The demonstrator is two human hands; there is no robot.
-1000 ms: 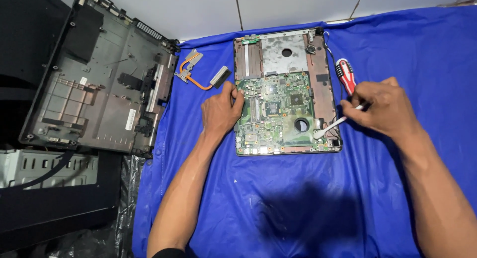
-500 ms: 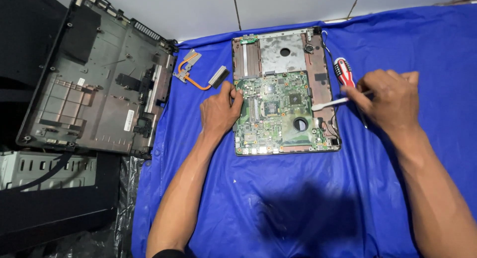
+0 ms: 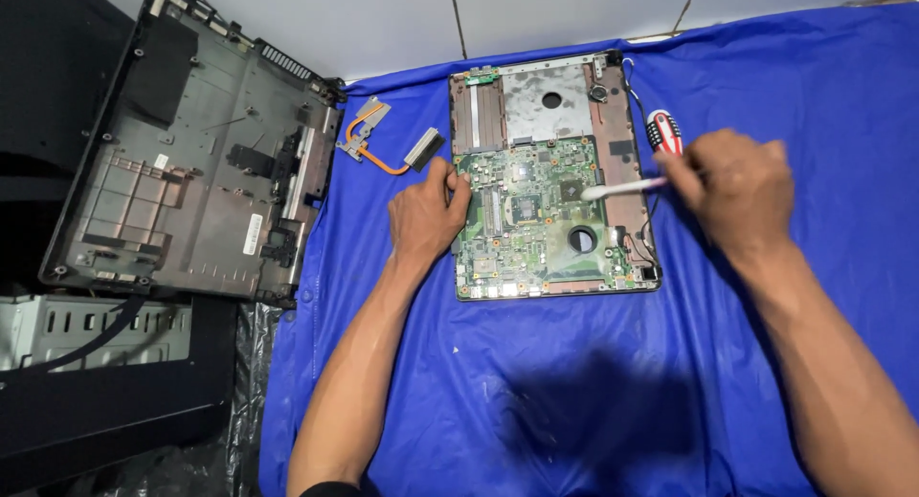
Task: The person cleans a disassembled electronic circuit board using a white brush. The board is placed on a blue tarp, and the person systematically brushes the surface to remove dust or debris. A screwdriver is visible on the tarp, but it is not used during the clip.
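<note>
Blue cloth covered the worktop, with pale floor tiles showing beyond its far edge. On the left, half off the cloth, lay the biggest piece, a dark laptop bottom cover, inner side up. Next in size was the opened laptop chassis at the middle, with the green motherboard seated in its nearer half. Between cover and chassis sat a copper heat pipe assembly. A red-handled screwdriver lay just beside the chassis's right edge.

The left hand pressed on the board's left edge, fingers bent over it, holding nothing. The right hand was closed in a grip on a slim white brush, whose tip rested on the board near a dark chip.

To judge by this, brushing would go best with light strokes, the tool kept low and drawn toward the open edge, the left hand steadying the board so nothing shifted, and the bristles kept clear of the thin wires along the right rim.
</note>
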